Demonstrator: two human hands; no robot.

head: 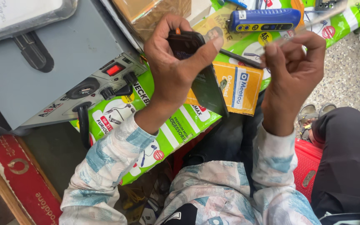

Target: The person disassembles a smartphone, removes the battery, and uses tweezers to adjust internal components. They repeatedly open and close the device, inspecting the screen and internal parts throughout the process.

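My left hand (176, 62) grips a dark mobile phone (205, 85) by its upper end, thumb pressed across its face, the phone tilted down toward my lap. My right hand (294, 71) is closed in a fist on a thin clear strip or film (313, 21) that runs up and to the right, blurred; a thin dark rod (240, 58) lies just left of its fingers. Both hands hover over a green and white printed mat (180, 129). An orange and yellow small packet (240, 87) lies under the phone.
A grey power supply box (63, 54) with a red switch and black knobs stands at the left. A blue handheld tool (265, 18) lies at the top. Another person's dark-trousered leg (346, 154) and sandalled foot (313, 112) are at the right, beside a red stool (307, 162).
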